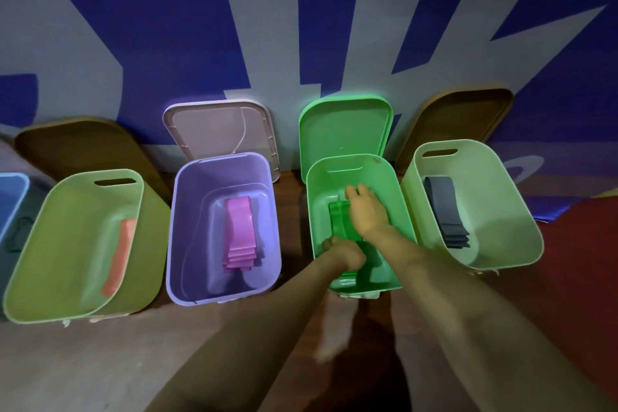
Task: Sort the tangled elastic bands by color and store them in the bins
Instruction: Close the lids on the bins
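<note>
- my left hand and right hand both fill the green bin, on the green bands; little room is left inside.
- its lid leans behind, blocking the far side.
- the purple bin leaves a narrow floor strip; the pale bin stands just beside.
- i see open floor in front.

I read dim, even light with a bluish cast. The green lid blooms at its rim. Focus is soft throughout; the wide lens bows the edges; the floor smears.
</note>
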Demonstrator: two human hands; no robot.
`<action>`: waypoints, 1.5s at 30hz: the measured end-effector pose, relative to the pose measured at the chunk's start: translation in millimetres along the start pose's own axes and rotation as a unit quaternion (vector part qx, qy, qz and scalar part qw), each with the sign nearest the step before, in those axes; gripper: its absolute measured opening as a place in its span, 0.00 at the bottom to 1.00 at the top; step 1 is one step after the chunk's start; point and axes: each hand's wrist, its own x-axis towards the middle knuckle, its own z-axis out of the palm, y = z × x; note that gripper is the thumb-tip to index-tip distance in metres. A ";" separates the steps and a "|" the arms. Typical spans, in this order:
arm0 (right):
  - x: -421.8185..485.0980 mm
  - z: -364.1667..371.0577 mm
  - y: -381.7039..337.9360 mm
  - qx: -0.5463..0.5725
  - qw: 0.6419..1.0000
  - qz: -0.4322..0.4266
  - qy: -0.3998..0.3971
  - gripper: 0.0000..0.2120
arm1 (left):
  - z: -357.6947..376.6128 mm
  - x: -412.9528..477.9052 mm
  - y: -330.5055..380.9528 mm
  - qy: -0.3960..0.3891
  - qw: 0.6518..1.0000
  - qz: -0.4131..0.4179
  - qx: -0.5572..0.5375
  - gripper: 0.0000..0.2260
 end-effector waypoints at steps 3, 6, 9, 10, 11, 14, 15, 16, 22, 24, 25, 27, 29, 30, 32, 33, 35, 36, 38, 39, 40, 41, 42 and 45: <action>-3.1 -9.3 2.9 -0.032 0.995 -0.021 -0.088 0.24 | -6.6 -2.1 -5.6 -0.074 0.996 0.045 -0.023 0.15; -11.2 -36.5 5.3 -0.013 0.987 -0.023 -0.156 0.25 | -19.7 -8.5 -3.2 -0.081 0.991 0.065 -0.085 0.15; -26.9 -75.0 13.8 0.049 0.991 -0.060 -0.107 0.20 | -39.5 -13.7 8.2 0.008 0.992 0.120 -0.049 0.16; -32.9 -88.7 21.4 0.058 0.993 -0.069 -0.073 0.19 | -45.7 -17.5 14.3 0.033 0.989 0.136 -0.050 0.15; -39.3 -103.0 30.4 0.065 0.995 -0.071 -0.037 0.18 | -50.5 -22.3 21.7 0.063 0.985 0.153 -0.046 0.14; -54.7 -137.6 67.3 0.103 0.991 -0.067 0.053 0.13 | -59.3 -34.5 52.8 0.129 0.969 0.207 -0.036 0.08; -57.4 -147.5 81.2 0.113 0.988 -0.070 0.081 0.11 | -61.0 -38.6 66.2 0.151 0.962 0.223 -0.040 0.06; -58.3 -156.7 95.1 0.116 0.985 -0.072 0.108 0.11 | -61.7 -42.6 80.2 0.174 0.954 0.239 -0.045 0.06; -40.1 -190.7 177.0 0.084 0.983 0.090 0.133 0.16 | -56.2 -35.5 145.9 0.267 0.933 0.240 -0.024 0.10; -27.3 -192.6 198.8 0.079 0.980 0.141 0.117 0.18 | -60.0 -21.9 157.1 0.289 0.933 0.215 0.029 0.11; -20.2 -192.9 208.0 0.082 0.980 0.150 0.104 0.18 | -63.2 -15.2 161.6 0.302 0.930 0.203 0.048 0.11; -5.5 -192.1 221.9 0.096 0.982 0.141 0.084 0.19 | -70.1 -2.9 169.5 0.326 0.925 0.181 0.068 0.13; 9.6 -191.1 230.6 0.101 0.984 0.117 0.090 0.17 | -75.5 8.1 178.1 0.340 0.922 0.167 0.085 0.13; 16.7 -190.1 233.1 0.100 0.984 0.108 0.101 0.15 | -76.0 13.5 182.2 0.339 0.922 0.163 0.091 0.13; 27.4 -187.9 236.0 0.097 0.981 0.104 0.131 0.14 | -72.5 21.4 189.1 0.326 0.927 0.159 0.095 0.12; 31.6 -186.1 237.5 0.101 0.978 0.103 0.150 0.14 | -68.7 26.4 191.1 0.319 0.930 0.156 0.096 0.11; 37.3 -181.3 240.6 0.120 0.972 0.090 0.182 0.13 | -59.7 31.7 192.1 0.306 0.935 0.143 0.104 0.12; 38.2 -179.1 242.0 0.137 0.968 0.082 0.191 0.12 | -54.7 32.6 190.6 0.299 0.938 0.132 0.116 0.13; 36.8 -174.0 243.7 0.183 0.960 0.070 0.201 0.11 | -43.3 31.8 185.1 0.281 0.940 0.118 0.151 0.14; 34.4 -172.4 243.7 0.207 0.954 0.066 0.207 0.10 | -37.7 29.9 182.0 0.273 0.940 0.119 0.166 0.14; 31.5 -171.2 243.4 0.228 0.948 0.062 0.214 0.10 | -32.6 27.3 179.5 0.263 0.942 0.121 0.170 0.14; 27.7 -170.6 242.7 0.243 0.943 0.057 0.220 0.09 | -28.5 25.3 177.4 0.253 0.944 0.125 0.169 0.13; 23.4 -170.3 241.8 0.257 0.939 0.049 0.224 0.09 | -26.0 23.8 175.6 0.245 0.948 0.125 0.158 0.13; 10.3 -170.3 238.7 0.288 0.925 0.019 0.247 0.10 | -24.9 25.4 170.5 0.237 0.961 0.117 0.082 0.13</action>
